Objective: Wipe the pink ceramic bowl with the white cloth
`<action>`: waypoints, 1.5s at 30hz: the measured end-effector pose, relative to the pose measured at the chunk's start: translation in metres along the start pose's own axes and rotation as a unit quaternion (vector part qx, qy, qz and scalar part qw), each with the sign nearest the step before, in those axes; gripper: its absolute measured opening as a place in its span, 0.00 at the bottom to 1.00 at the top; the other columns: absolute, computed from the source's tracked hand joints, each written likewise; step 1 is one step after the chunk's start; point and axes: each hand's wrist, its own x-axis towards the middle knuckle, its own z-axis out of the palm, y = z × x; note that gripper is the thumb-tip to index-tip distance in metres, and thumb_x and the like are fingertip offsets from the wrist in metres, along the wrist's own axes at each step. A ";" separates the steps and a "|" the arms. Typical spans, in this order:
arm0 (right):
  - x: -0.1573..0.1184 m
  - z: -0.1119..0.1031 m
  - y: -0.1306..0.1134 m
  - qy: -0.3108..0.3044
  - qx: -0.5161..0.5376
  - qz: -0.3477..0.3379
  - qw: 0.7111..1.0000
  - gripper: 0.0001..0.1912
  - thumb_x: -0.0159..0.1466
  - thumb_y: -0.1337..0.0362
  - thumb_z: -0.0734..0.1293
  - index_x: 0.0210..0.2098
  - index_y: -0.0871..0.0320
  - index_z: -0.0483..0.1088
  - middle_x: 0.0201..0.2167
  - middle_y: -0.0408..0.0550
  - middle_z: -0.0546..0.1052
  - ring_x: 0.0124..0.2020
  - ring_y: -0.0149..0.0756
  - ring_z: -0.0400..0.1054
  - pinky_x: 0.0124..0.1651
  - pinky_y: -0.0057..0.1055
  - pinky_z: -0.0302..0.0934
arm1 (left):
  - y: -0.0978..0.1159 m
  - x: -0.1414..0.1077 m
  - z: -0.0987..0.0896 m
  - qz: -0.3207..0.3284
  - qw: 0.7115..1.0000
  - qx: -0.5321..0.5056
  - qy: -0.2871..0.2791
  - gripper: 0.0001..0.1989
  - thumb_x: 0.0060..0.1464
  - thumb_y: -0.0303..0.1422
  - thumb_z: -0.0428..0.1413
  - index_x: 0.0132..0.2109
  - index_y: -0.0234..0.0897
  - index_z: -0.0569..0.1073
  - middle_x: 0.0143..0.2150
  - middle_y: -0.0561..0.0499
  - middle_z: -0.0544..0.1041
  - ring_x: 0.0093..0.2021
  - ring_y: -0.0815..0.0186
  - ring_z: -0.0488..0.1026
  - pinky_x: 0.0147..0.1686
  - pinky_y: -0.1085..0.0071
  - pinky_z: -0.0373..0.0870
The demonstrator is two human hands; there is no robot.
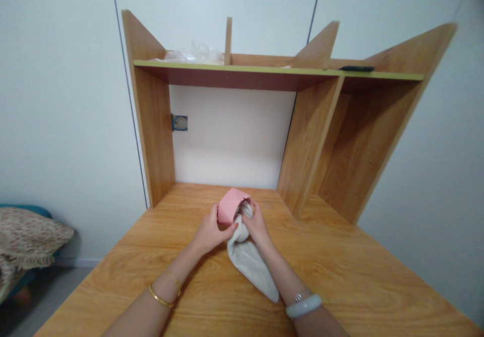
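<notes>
A small pink box (229, 207), angular and seemingly of paper or card, is held above the desk with its opening toward me. My left hand (212, 232) is closed around its left side, the thumb reaching across to the cloth at the opening. A light grey cloth (250, 265) is bunched at the mouth of the box, and its long end hangs down onto the desk. My right hand (258, 226) is closed on the bunched part at the box's right edge. Some of its fingers are hidden behind the cloth and the box.
The wooden desk (333, 276) carries a hutch with a shelf (257, 67). On the shelf lie a clear plastic bag (198, 53) and a flat dark object (356, 68). An open wall socket box (180, 123) shows at the back. A patterned fabric (30, 236) sits at far left.
</notes>
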 end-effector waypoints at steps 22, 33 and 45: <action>-0.005 -0.019 -0.024 0.005 -0.270 -0.041 0.962 0.36 0.50 0.61 0.67 0.57 0.56 0.56 0.25 0.47 0.74 0.28 0.40 0.69 0.29 0.29 0.55 | 0.012 0.003 -0.012 -0.043 0.977 0.206 -0.046 0.31 0.42 0.43 0.55 0.53 0.34 0.65 0.38 0.43 0.76 0.36 0.53 0.73 0.36 0.65 0.65; -0.008 -0.018 -0.027 -0.129 -0.143 -0.081 0.978 0.34 0.52 0.67 0.61 0.58 0.56 0.53 0.28 0.43 0.74 0.26 0.33 0.66 0.31 0.27 0.58 | 0.010 0.006 -0.019 -0.034 0.976 0.215 -0.033 0.26 0.48 0.44 0.50 0.52 0.35 0.67 0.41 0.41 0.76 0.40 0.52 0.73 0.39 0.64 0.65; -0.003 -0.016 -0.013 0.012 -0.116 -0.036 0.993 0.32 0.52 0.65 0.61 0.57 0.57 0.54 0.37 0.49 0.74 0.34 0.39 0.69 0.38 0.33 0.62 | -0.016 0.008 -0.004 -0.039 0.992 -0.104 -0.058 0.40 0.49 0.45 0.55 0.62 0.31 0.47 0.58 0.36 0.61 0.53 0.58 0.64 0.50 0.63 0.62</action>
